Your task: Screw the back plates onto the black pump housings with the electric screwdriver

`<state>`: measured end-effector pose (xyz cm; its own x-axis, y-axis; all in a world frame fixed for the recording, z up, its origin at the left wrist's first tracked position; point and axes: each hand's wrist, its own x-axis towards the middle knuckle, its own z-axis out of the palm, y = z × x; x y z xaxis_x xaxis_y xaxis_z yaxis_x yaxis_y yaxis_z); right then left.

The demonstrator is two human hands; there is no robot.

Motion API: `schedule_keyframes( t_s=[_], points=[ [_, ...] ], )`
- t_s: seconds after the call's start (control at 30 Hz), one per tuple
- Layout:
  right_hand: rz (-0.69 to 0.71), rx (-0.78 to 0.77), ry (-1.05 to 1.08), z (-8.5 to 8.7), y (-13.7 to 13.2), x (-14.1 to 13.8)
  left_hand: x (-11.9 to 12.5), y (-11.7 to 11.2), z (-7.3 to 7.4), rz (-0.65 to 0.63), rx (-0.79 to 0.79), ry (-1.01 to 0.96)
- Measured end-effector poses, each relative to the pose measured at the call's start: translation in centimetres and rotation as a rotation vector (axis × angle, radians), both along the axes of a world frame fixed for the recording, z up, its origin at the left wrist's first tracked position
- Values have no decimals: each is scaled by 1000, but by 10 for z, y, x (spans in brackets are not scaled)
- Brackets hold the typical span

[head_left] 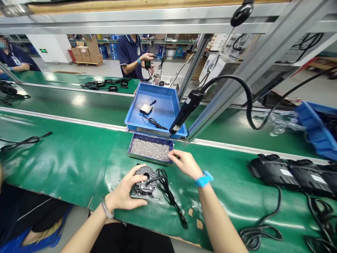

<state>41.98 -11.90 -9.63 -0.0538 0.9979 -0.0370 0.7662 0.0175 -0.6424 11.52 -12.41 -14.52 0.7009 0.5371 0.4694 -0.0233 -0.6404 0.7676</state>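
A round black ribbed device (146, 183) with a coiled black cable (168, 189) lies on the green mat, on or in a grey holder whose edge shows below it. My left hand (129, 191) grips the device from its left side, thumb in front and fingers over the top. A blue bin of small silvery screws (150, 149) stands just beyond it. My right hand (185, 163), with a blue wrist strap, is at the bin's right front corner with thumb and forefinger pinched together; whatever they hold is too small to make out.
A black electric screwdriver (186, 110) hangs above a blue tray (131, 114) holding a small boxed part with a cable. Black cased units (286, 174) with cables lie right. Another cable (26, 140) lies left. A metal post (223, 80) rises right of the tray. Co-workers stand beyond.
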Motion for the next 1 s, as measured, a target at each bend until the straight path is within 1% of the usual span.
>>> schedule_keyframes(
  t_s=[0.1, 0.17, 0.23, 0.3, 0.37, 0.43, 0.5, 0.6, 0.7, 0.77, 0.83, 0.9, 1.0],
  points=[
    [135, -100, -125, -14, 49, -18, -4, 1, 2, -12, -57, -21],
    [226, -200, -205, -28, 74, -28, -8, 11, 2, 37, -109, -36],
    [290, -281, -266, -42, 88, -33, -9, 32, 2, 140, -111, 14],
    [319, -308, -301, -51, 91, -34, -4, 60, 3, 242, -51, 147],
    [316, -283, -308, -53, 86, -29, 9, 91, 4, 284, 47, 370],
    [291, -227, -296, -51, 77, -23, 30, 119, 5, 218, 139, 661],
    [244, -164, -271, -46, 66, -16, 56, 140, 3, 138, 158, 789],
    [142, -80, -217, -42, 53, -10, 90, 160, -1, 54, 137, 906],
    [48, -7, -139, -43, 47, -7, 109, 167, -1, 4, 111, 1008],
    [-4, 53, -70, -44, 45, -6, 112, 166, 4, -6, 103, 1031],
    [-72, 138, 11, -41, 38, -6, 108, 163, 10, 15, 106, 1017],
    [-150, 230, 102, -32, 22, -7, 100, 158, 16, 67, 116, 982],
    [-212, 348, 257, -4, -18, -19, 87, 153, 21, 166, 131, 915]
  ],
)
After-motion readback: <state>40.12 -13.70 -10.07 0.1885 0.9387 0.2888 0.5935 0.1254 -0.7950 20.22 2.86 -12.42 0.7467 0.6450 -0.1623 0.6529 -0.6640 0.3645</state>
